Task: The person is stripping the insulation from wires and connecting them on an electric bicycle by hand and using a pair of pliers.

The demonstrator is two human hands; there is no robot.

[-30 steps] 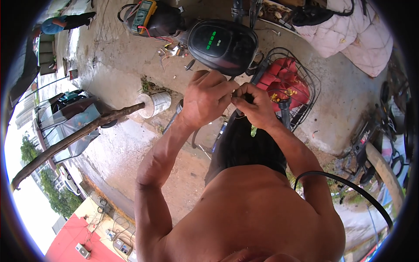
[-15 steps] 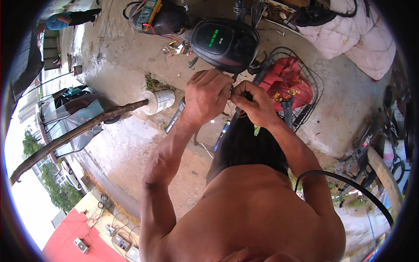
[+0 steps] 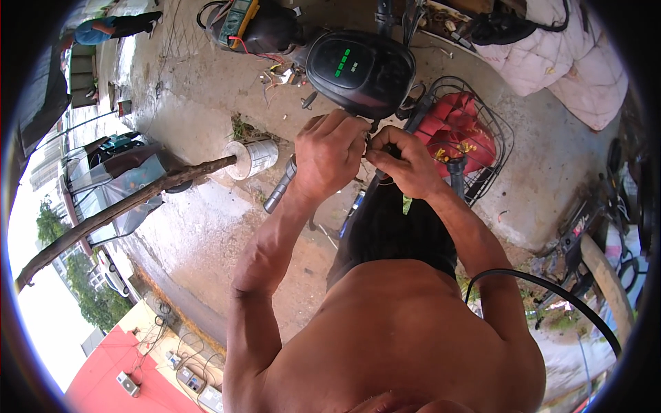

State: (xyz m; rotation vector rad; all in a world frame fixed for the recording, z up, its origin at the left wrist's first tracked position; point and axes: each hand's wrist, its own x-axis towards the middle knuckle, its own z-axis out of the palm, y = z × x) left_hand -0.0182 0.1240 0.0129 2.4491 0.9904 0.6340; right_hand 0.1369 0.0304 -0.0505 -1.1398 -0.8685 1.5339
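Note:
Just below a black scooter dashboard (image 3: 360, 72) with green lit bars, my left hand (image 3: 325, 153) and my right hand (image 3: 403, 162) meet, fingertips pinched around something small that they mostly hide. A thin orange wire (image 3: 385, 181) hangs under my right hand. Behind my hands a handlebar grip (image 3: 279, 189) shows at the left. A red bag (image 3: 458, 124) lies in a wire basket (image 3: 504, 131) to the right of my right hand.
A yellow multimeter (image 3: 237, 20) lies on a black seat at the top. A wooden pole (image 3: 124, 202) stands in a white bucket (image 3: 253, 157). Pale quilted covers (image 3: 578, 82), scrap parts, a covered vehicle (image 3: 117, 193) and another person (image 3: 103, 27) are around.
Both hands have stayed pinched together below the dashboard, shifting slightly. The whole view has drifted a little to the right, showing more of the handlebar grip beside my left hand.

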